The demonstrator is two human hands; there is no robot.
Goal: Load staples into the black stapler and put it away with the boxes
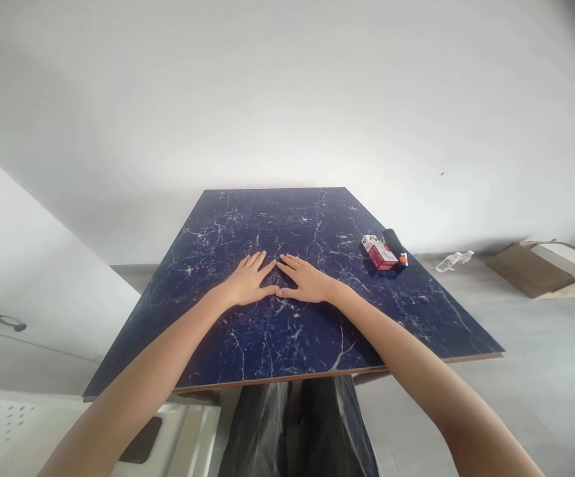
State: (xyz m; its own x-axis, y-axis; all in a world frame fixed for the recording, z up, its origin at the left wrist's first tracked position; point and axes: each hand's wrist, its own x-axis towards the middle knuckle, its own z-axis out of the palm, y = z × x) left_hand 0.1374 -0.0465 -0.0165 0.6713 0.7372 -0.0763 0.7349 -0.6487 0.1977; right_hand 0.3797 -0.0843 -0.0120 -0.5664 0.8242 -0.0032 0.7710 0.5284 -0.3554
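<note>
Both hands lie flat, palms down, on a dark blue marble-patterned table (287, 344). My left hand (248, 281) has its fingers spread and holds nothing. Likewise spread and holding nothing is my right hand (306, 279), its thumb and index tips touching or almost touching those of the left. Away to the right on the table sits a small red and white box (379, 253). Against it lies a black cylindrical object (395, 245) with an orange part at its near end; I cannot make out its kind.
A white wall (287, 93) stands behind the table. On the floor at right are clear plastic bottles (452, 261) and an open cardboard box (530, 268). At left is a white door or cabinet front with a dark handle (0, 320). A pale appliance-like object (193, 437) is low at left.
</note>
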